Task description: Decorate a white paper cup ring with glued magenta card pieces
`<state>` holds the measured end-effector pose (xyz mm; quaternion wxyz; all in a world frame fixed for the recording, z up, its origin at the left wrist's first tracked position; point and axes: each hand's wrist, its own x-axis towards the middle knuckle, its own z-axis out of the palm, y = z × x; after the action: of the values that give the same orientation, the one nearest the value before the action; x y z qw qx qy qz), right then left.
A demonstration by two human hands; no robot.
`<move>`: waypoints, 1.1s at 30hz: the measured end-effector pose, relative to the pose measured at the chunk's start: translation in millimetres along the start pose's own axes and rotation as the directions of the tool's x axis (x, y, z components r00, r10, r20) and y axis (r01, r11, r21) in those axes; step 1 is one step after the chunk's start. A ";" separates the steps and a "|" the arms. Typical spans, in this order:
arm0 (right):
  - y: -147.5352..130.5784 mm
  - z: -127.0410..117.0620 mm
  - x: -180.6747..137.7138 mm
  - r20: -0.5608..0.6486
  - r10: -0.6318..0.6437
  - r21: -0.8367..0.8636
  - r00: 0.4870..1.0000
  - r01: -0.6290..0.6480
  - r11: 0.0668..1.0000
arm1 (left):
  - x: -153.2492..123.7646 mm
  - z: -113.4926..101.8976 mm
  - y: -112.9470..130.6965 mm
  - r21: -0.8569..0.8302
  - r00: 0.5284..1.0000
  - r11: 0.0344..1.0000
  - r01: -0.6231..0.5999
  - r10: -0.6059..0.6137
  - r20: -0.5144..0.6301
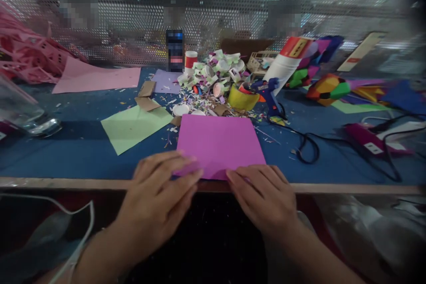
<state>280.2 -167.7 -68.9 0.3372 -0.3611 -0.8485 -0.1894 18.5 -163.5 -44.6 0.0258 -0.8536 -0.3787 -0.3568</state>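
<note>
A bright purple paper sheet point(221, 142) lies flat on the blue table, its near edge close to the table's front edge. My left hand point(159, 191) is over the sheet's near left corner, fingers stretched out and a little blurred. At the near right corner, my right hand point(262, 191) has its fingers drawn together on the paper's edge, with the thumb side at the border. The undersides of the fingers are hidden. A light green sheet point(133, 126) lies to the left, with brown cardboard pieces point(147, 97) on its far corner.
Behind the sheet are a heap of paper-wrapped pieces point(216, 71), scraps, a yellow tape roll point(242, 99) and a blue glue gun point(271, 95). Its black cord point(306, 142) loops rightward near a power strip point(366, 140). A glass point(43, 124) stands left; a phone point(175, 51) leans at the back.
</note>
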 end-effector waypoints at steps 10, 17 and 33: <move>1.9 4.1 2.2 0.061 0.009 0.153 0.998 -0.019 0.988 | 10.3 33.4 0.8 -0.107 0.987 0.993 -0.055 0.070 0.145; 7.9 1.4 1.0 0.143 0.058 0.224 0.988 -0.089 0.971 | 14.9 31.1 -2.6 -0.198 0.983 0.980 0.033 0.004 0.183; 27.2 -12.1 7.8 0.268 0.322 0.369 0.908 -0.405 0.836 | 41.4 18.7 -11.8 -0.312 0.867 0.864 0.395 -0.238 0.439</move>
<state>301.6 -152.6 -52.8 0.3516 -0.4525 -0.8134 0.0999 40.6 -123.2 -35.1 -0.2802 -0.8188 -0.4346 -0.2493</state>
